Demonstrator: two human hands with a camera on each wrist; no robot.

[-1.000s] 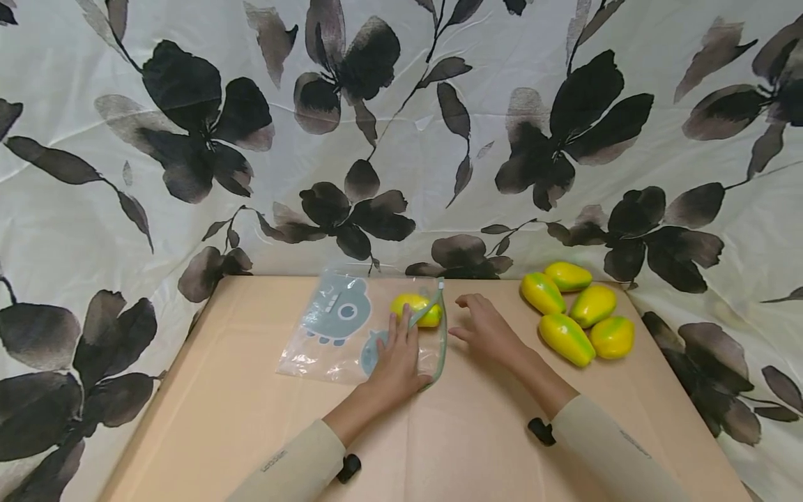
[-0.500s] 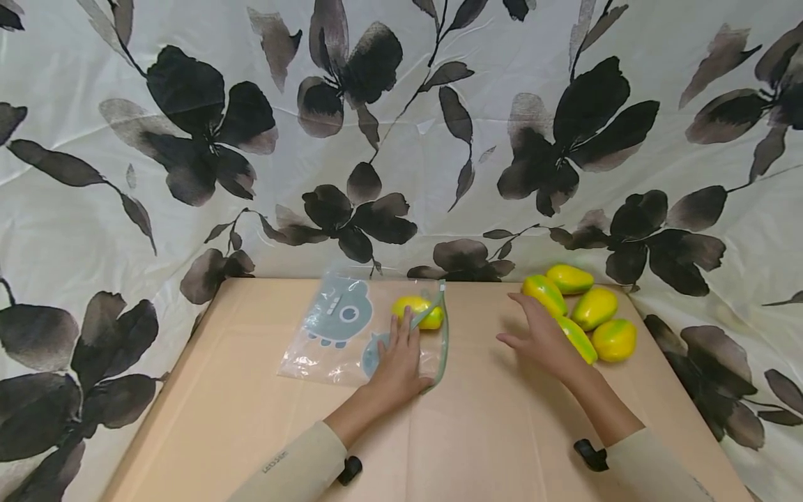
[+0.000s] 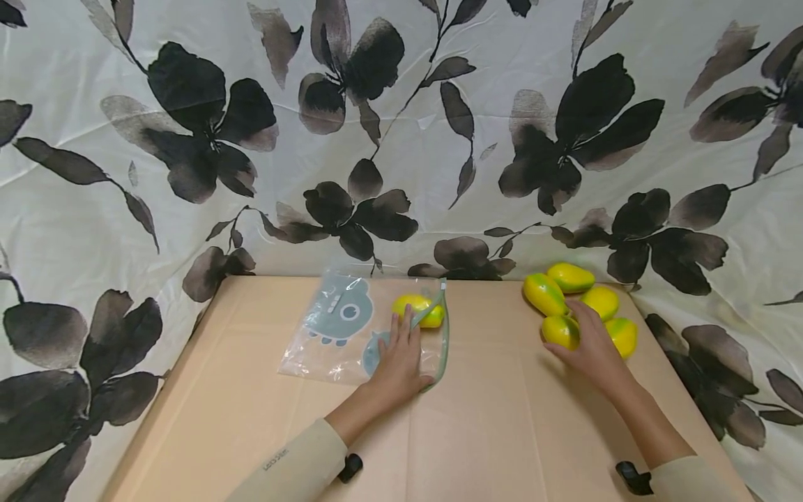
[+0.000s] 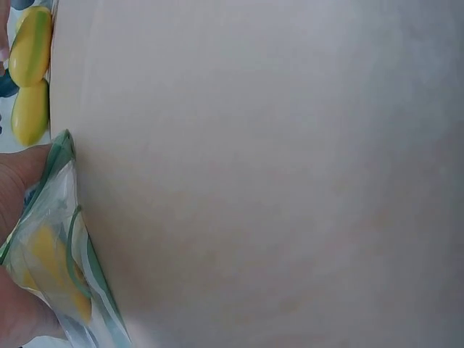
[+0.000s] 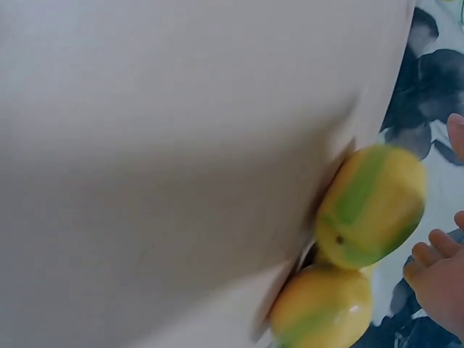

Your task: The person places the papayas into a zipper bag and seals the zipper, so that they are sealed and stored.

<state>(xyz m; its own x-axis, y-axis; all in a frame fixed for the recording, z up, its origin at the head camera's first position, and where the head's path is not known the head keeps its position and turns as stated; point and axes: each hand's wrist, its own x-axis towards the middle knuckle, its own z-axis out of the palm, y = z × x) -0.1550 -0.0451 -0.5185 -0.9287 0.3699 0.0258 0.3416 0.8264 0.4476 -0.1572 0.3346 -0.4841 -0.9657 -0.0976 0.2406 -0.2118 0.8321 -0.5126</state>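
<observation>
- Your left hand [image 3: 396, 359] lies outstretched on the clear bag [image 3: 339, 362]; fingertips partly hide the yellow fruit [image 3: 412, 302] inside.
- Your right hand [image 3: 596, 355] curves about a loose fruit [image 3: 559, 333], partly covering it; whether it grips, I cannot tell.

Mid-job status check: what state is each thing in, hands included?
Clear bag: lying on the tabletop, mouth open.
Bagged fruit: inside, just behind the mouth.
Left hand: resting on the bag, fingers extended.
Right hand: curved round the nearest pile fruit, firmness of grip unclear.
Other four fruits: loose, clustered, two partly hidden by the hand.
Floral cloth: spread behind, wrinkled.
</observation>
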